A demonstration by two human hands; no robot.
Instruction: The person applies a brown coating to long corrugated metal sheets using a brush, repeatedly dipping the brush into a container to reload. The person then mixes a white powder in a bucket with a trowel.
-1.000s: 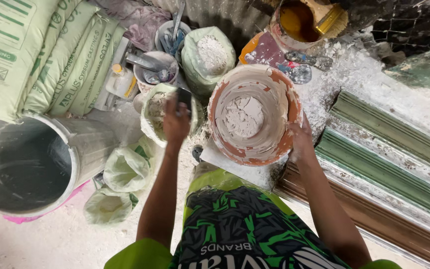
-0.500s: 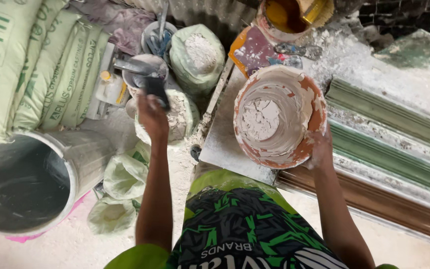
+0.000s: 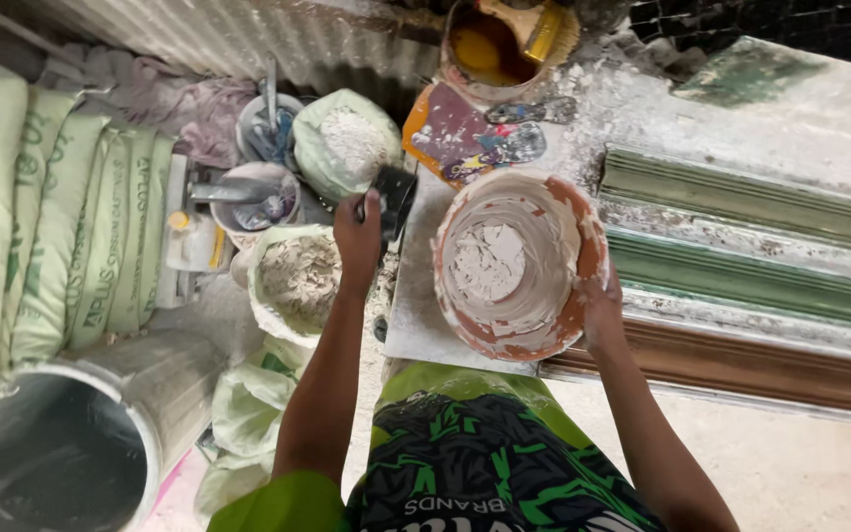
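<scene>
The plaster-caked mixing bowl (image 3: 519, 264) sits tilted on the pale slab (image 3: 416, 315), dried white flakes in its bottom. Your right hand (image 3: 603, 313) grips its lower right rim; whether the fingers are curled or spread there cannot be told. Your left hand (image 3: 359, 234) has fingers closed around a dark scoop (image 3: 395, 197), just left of the bowl, above an open powder bag (image 3: 293, 276).

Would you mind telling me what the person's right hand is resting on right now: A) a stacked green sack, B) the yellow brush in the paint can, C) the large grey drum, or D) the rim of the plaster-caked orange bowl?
D: the right hand grips the rim of the orange bowl, while the left hand holds a small dark cup.
</scene>
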